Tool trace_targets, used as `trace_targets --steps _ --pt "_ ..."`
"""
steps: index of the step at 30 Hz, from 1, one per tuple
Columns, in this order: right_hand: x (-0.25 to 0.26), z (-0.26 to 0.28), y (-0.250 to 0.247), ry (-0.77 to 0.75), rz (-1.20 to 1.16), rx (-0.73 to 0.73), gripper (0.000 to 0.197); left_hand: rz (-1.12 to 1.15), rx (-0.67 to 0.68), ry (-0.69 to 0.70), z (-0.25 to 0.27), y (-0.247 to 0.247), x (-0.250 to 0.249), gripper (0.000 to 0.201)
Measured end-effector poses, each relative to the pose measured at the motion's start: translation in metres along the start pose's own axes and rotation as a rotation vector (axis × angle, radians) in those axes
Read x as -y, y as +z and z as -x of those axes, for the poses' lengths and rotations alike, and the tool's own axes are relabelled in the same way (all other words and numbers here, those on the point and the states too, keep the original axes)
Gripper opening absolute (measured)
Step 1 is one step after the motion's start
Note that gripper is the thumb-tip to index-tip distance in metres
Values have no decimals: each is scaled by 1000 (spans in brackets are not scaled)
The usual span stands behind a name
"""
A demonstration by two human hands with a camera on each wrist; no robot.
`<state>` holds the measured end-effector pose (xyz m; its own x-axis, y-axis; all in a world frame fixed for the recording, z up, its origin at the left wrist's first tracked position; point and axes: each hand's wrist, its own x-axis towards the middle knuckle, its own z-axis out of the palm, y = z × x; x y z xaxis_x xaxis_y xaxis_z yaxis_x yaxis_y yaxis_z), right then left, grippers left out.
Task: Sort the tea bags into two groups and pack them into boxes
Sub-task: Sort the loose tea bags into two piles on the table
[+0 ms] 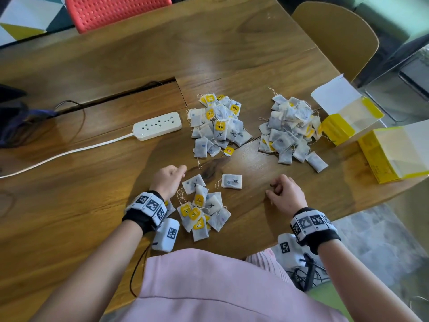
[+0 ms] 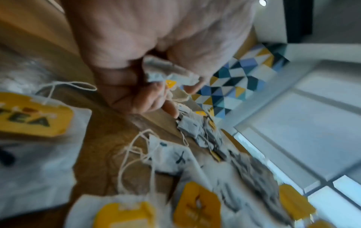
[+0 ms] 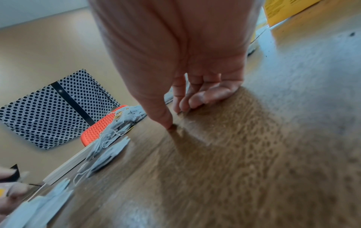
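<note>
- The left hand (image 1: 170, 180) hangs just above the table (image 1: 92, 182), fingers curled round a crumpled tea bag (image 2: 168, 72); the left wrist view shows the bag bunched between thumb and fingers, probably lifted off to be dropped on its group
- The right hand (image 1: 286, 194) rests on bare wood, thumb tip and loosely curled fingertips touching the surface, holding nothing; it seems to wait, or to steady the person
- The near pile (image 1: 202, 210) lies between the two hands, bags marked with an X mixed with others, so I judge it to be the unsorted lot
- One loose bag (image 1: 231, 181), with an X on it, lies apart, just beyond that pile
- Farther off, the left heap (image 1: 219, 125) shows many X marks, and the right heap (image 1: 290, 129) shows none that I can make out; these look like the two groups
- The open yellow box (image 1: 348, 117) stands just beside the right heap, a second yellow box (image 1: 392, 154) next to it, both close at hand for packing, which has not begun
- A power strip (image 1: 157, 125) lies left of the heaps
</note>
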<state>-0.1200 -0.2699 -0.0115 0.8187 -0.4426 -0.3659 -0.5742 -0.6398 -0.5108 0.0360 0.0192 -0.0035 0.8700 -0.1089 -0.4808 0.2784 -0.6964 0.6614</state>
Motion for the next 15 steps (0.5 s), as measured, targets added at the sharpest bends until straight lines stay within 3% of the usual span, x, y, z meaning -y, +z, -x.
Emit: trace_targets --steps 2,4,10,15 --pt "0 0 0 -2 1 0 21 -316 1 175 6 5 2 28" --pt "0 -1 1 0 2 -2 21 -468 8 284 10 11 4 35" --pt "-2 0 2 10 4 -4 19 -635 53 318 7 15 3 18" --pt "0 0 0 8 6 9 19 -585 62 284 6 10 3 21"
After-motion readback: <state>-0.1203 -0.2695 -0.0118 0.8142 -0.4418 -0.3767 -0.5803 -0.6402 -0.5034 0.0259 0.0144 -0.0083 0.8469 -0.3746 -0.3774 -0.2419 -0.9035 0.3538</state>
